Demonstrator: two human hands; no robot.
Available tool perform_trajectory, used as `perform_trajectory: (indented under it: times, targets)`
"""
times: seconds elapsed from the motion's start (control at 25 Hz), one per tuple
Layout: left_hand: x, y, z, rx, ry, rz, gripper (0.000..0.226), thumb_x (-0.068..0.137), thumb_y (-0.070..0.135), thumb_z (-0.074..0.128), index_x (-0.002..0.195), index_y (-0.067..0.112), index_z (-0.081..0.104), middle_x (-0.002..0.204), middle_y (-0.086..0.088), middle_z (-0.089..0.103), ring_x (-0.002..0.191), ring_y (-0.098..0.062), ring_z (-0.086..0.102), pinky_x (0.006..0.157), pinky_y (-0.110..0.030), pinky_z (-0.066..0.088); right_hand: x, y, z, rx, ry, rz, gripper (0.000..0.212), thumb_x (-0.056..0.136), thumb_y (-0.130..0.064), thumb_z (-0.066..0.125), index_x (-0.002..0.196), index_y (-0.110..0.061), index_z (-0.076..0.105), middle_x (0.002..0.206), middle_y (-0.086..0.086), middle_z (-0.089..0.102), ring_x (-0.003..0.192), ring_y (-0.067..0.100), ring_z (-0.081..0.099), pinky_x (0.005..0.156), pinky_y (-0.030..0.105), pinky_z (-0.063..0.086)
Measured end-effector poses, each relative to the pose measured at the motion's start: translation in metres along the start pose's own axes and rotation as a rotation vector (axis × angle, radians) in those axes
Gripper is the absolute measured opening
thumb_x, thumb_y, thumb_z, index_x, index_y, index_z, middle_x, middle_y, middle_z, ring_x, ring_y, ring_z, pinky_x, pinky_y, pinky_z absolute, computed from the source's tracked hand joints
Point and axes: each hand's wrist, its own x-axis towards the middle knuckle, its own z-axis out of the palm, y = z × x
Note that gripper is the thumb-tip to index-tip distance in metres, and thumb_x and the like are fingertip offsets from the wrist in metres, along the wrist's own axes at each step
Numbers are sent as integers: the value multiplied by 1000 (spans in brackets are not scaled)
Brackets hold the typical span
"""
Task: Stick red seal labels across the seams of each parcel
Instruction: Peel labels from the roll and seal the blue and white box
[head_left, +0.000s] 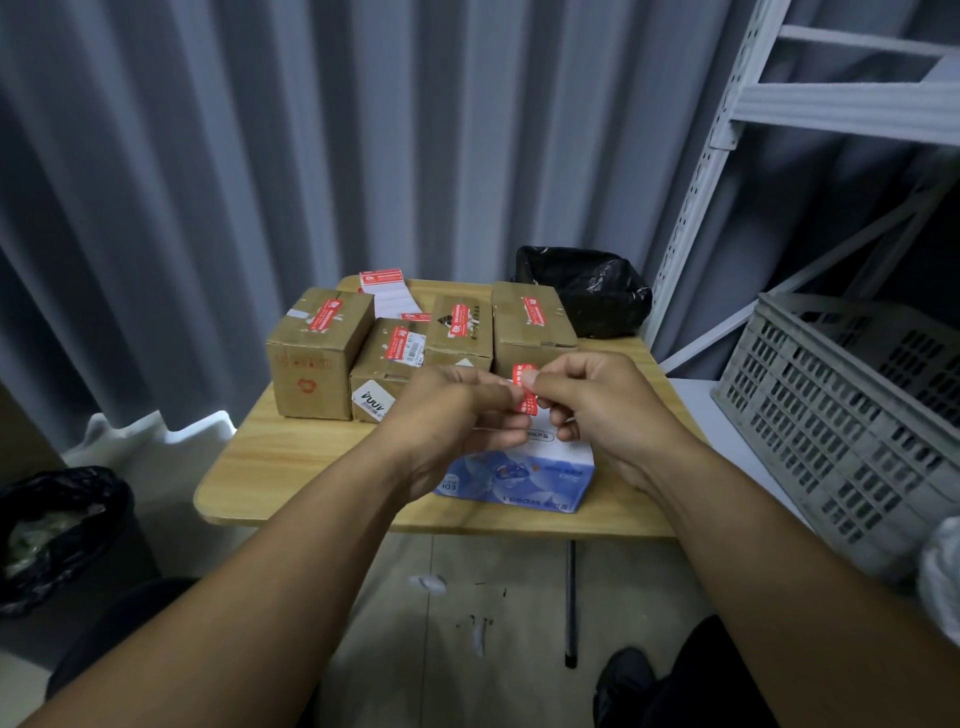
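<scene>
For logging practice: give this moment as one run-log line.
left hand, right hand: pinching red seal label | over: blue box | cardboard parcels: four labelled

Single head-height view (wide-angle), forward and down, close over the wooden table (270, 467).

Both bare forearms are stretched forward and angled inward, the hands set close together. The left hand (453, 415) and the right hand (602, 410) are held with backs upward and fingers curled, a red seal label (525, 400) pinched between their fingertips.
</scene>
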Motion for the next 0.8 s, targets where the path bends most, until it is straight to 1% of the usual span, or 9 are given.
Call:
perform_trajectory:
  times: [0.12, 0.24, 0.36, 0.44, 0.52, 0.68, 0.8]
  targets:
    - [0, -1, 1, -14, -14, 11, 9, 93, -3, 61, 94, -7, 68, 79, -21, 71, 71, -23, 71, 70, -27, 63, -2, -2, 1, -1, 12, -7, 14, 84, -19, 77, 77, -12, 67, 67, 0, 61, 55, 9, 52, 50, 25, 45]
    - [0, -2, 2, -13, -2, 46, 7, 90, -9, 62, 87, -7, 68, 77, -20, 70, 72, -25, 71, 72, -27, 63, -3, -6, 2, 17, 1, 11, 13, 85, -16, 76, 78, -11, 66, 71, 4, 63, 58, 11, 57, 49, 25, 48]
    - [-1, -1, 3, 44, 26, 103, 6, 86, -13, 64, 85, -8, 68, 76, -20, 71, 68, -23, 72, 69, -26, 63, -4, -9, 6, 66, 7, 27, 14, 85, -11, 76, 75, -10, 65, 68, 5, 64, 57, 12, 59, 48, 24, 51]
    - [-2, 0, 4, 84, 40, 121, 5, 86, -13, 65, 85, -9, 68, 75, -20, 72, 66, -21, 72, 65, -25, 62, -4, -12, 8, 64, 43, 12, 16, 83, -9, 77, 71, -11, 66, 63, 3, 64, 57, 11, 60, 51, 25, 51]
    - [-1, 2, 4, 122, 56, 141, 3, 85, -13, 66, 87, -12, 67, 75, -19, 73, 66, -21, 73, 65, -25, 62, -4, -13, 10, 47, 85, -18, 18, 82, -8, 77, 68, -11, 66, 59, 1, 63, 57, 10, 59, 53, 26, 51]
    - [1, 7, 3, 173, 71, 159, 10, 83, -13, 67, 92, -16, 66, 77, -23, 73, 66, -23, 71, 66, -27, 62, -6, -19, 12, -17, 118, -73, 15, 82, -9, 77, 72, -10, 67, 63, 3, 65, 56, 8, 61, 52, 25, 51]
    - [0, 13, 3, 204, 67, 166, 12, 82, -13, 68, 93, -17, 66, 81, -28, 72, 69, -27, 71, 67, -29, 63, -6, -22, 12, -44, 132, -100, 15, 84, -10, 77, 73, -10, 66, 64, 4, 66, 54, 6, 61, 53, 26, 53]
